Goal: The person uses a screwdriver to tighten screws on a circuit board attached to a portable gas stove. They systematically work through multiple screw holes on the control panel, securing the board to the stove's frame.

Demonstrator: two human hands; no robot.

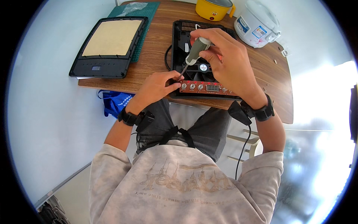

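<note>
Both hands crowd one screw: right hand clamped on the screwdriver, left hand fingers together steadying the red control board near the table's front edge, so a slipped tip could gouge it.

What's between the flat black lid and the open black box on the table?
In the head view, a green mat's edge, then bare wooden table, between lid and box.

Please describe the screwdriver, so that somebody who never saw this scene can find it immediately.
On the brown wooden table lies an opened black plastic appliance base with a red circuit board along its near edge. Above its left end, the right hand holds the grey-handled screwdriver, the only slanted tool, with a thin metal shaft.
</note>
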